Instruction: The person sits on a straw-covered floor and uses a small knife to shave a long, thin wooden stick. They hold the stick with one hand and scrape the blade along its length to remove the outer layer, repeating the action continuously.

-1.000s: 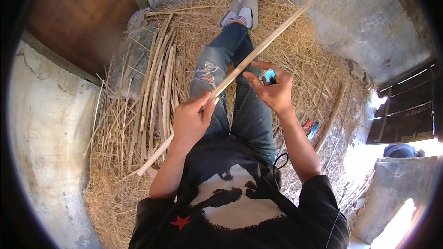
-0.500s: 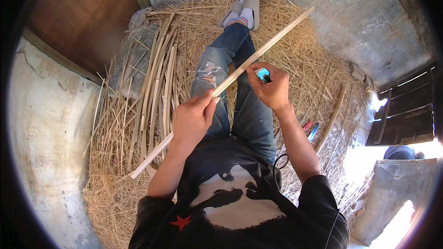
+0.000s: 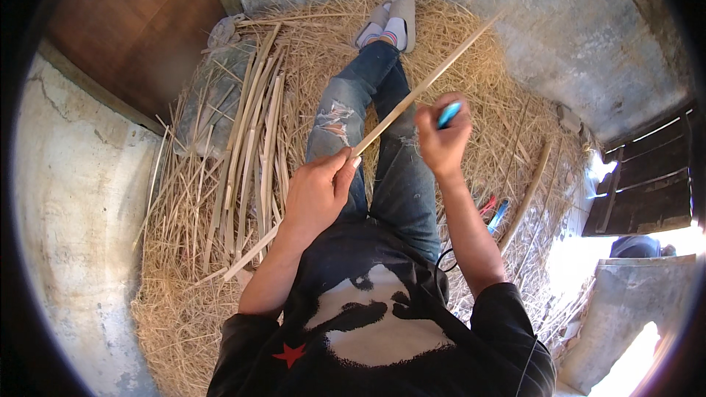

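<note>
My left hand (image 3: 318,190) is closed around a long, pale wooden strip (image 3: 412,94), thumb and fingers pinching it above my lap. The strip slants from beside my left forearm up to the far right, over my legs. My right hand (image 3: 444,136) is a fist around a small light-blue tool (image 3: 449,114), a little to the right of the strip and apart from it. Only the tool's blue end shows; its working end is hidden by my fingers, so its kind is unclear.
A bundle of long wooden strips (image 3: 246,132) lies on straw at my left. Red-and-blue-handled tools (image 3: 498,215) and a curved stick (image 3: 526,195) rest at my right. Walls (image 3: 559,37) rise around, with a brown board (image 3: 132,29) at the far left.
My right hand has moved off the strip, slightly right, and turned so the tool's blue end points up. My left hand has shifted slightly right and nearer, and the strip's near end has moved right.
</note>
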`<state>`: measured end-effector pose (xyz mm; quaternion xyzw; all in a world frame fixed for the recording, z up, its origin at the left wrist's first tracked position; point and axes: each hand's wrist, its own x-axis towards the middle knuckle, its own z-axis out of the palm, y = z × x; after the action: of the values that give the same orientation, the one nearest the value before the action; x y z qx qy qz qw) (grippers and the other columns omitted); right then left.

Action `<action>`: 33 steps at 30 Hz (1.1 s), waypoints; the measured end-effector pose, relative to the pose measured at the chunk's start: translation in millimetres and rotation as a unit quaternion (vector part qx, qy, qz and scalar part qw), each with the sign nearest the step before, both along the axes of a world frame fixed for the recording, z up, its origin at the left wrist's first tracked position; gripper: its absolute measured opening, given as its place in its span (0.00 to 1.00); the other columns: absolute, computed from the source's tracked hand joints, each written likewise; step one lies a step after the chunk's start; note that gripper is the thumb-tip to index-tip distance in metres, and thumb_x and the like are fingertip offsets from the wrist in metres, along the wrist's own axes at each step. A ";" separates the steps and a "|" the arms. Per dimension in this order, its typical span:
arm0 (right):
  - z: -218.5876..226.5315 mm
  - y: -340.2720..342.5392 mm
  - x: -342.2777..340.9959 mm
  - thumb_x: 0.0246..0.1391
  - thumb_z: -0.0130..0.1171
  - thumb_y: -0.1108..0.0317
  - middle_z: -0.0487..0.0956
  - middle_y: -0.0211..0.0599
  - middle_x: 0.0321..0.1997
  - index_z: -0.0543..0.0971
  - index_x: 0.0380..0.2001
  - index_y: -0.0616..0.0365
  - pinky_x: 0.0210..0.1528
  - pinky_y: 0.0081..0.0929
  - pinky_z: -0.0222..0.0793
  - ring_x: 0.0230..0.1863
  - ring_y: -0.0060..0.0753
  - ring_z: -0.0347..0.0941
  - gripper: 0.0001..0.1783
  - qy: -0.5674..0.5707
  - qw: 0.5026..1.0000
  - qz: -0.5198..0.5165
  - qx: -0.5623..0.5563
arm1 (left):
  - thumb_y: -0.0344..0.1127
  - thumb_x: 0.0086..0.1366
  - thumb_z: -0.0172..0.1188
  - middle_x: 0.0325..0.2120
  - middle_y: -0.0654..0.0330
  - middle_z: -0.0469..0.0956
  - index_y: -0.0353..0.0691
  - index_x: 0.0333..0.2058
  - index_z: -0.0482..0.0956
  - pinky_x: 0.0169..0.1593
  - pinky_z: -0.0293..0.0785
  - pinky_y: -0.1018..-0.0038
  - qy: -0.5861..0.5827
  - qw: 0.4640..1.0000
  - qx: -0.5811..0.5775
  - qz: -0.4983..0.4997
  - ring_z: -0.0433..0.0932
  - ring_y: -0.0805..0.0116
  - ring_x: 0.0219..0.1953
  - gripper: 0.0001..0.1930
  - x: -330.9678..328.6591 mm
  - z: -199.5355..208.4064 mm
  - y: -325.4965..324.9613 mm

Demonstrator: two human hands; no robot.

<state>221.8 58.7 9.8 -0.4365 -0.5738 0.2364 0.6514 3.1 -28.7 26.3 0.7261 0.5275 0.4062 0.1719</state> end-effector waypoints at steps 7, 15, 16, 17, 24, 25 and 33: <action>30.8 -9.8 10.9 0.56 0.74 0.64 0.70 0.19 0.21 0.79 0.42 0.61 0.24 0.18 0.57 0.24 0.11 0.63 0.17 0.039 0.982 0.039 -0.181 | 0.39 0.77 0.55 0.16 0.60 0.70 0.31 0.47 0.84 0.26 0.65 0.74 -0.084 0.987 -0.128 -0.041 0.68 0.76 0.19 0.16 -3.7 8.8 -1.6; 27.1 -27.2 -18.8 0.63 0.67 0.57 0.71 0.22 0.18 0.82 0.32 0.63 0.24 0.24 0.59 0.22 0.14 0.61 0.17 -0.062 0.956 0.150 -0.244 | 0.38 0.78 0.51 0.16 0.66 0.68 0.33 0.49 0.83 0.25 0.63 0.74 -0.116 0.979 -0.159 -0.059 0.66 0.78 0.19 0.16 -0.2 -2.2 0.6; 20.2 -22.7 -14.5 0.63 0.67 0.57 0.71 0.22 0.18 0.83 0.32 0.63 0.24 0.24 0.59 0.22 0.14 0.62 0.17 -0.061 0.962 0.124 -0.235 | 0.37 0.78 0.50 0.16 0.66 0.68 0.33 0.50 0.82 0.26 0.64 0.75 -0.109 0.976 -0.176 -0.065 0.66 0.78 0.19 0.16 -3.5 -2.7 0.5; 12.2 -14.8 -10.5 0.64 0.67 0.56 0.71 0.22 0.17 0.83 0.33 0.63 0.24 0.23 0.59 0.22 0.14 0.62 0.18 -0.060 0.968 0.097 -0.225 | 0.36 0.78 0.49 0.17 0.65 0.69 0.33 0.51 0.82 0.26 0.64 0.75 -0.102 0.973 -0.193 -0.072 0.66 0.78 0.19 0.16 -6.6 -1.4 0.6; 8.2 -26.4 -4.7 0.67 0.61 0.57 0.78 0.45 0.28 0.78 0.50 0.67 0.35 0.37 0.70 0.31 0.35 0.76 0.21 -0.275 0.954 0.100 -0.061 | 0.34 0.78 0.46 0.20 0.64 0.70 0.31 0.54 0.78 0.28 0.65 0.76 -0.128 0.958 -0.243 -0.079 0.67 0.78 0.22 0.17 -14.4 -7.8 2.3; -15.0 -22.8 0.2 0.67 0.60 0.58 0.79 0.48 0.28 0.77 0.50 0.68 0.36 0.39 0.71 0.32 0.40 0.77 0.21 -0.381 0.917 0.084 0.079 | 0.34 0.78 0.46 0.20 0.64 0.71 0.31 0.54 0.78 0.28 0.65 0.75 -0.122 0.959 -0.243 -0.082 0.67 0.77 0.22 0.17 -13.7 -10.3 2.7; -13.6 -53.6 -27.5 0.68 0.57 0.53 0.76 0.46 0.23 0.76 0.40 0.63 0.22 0.50 0.70 0.16 0.59 0.70 0.19 -0.447 0.885 0.104 -0.076 | 0.34 0.76 0.51 0.18 0.58 0.71 0.32 0.49 0.81 0.29 0.66 0.71 -0.072 0.972 -0.210 -0.078 0.68 0.72 0.20 0.13 -17.2 -14.5 4.0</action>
<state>194.3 5.1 -3.8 -0.4818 -0.8265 0.1260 0.2625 -14.1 -24.7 11.7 0.6818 0.5290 0.3226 0.3889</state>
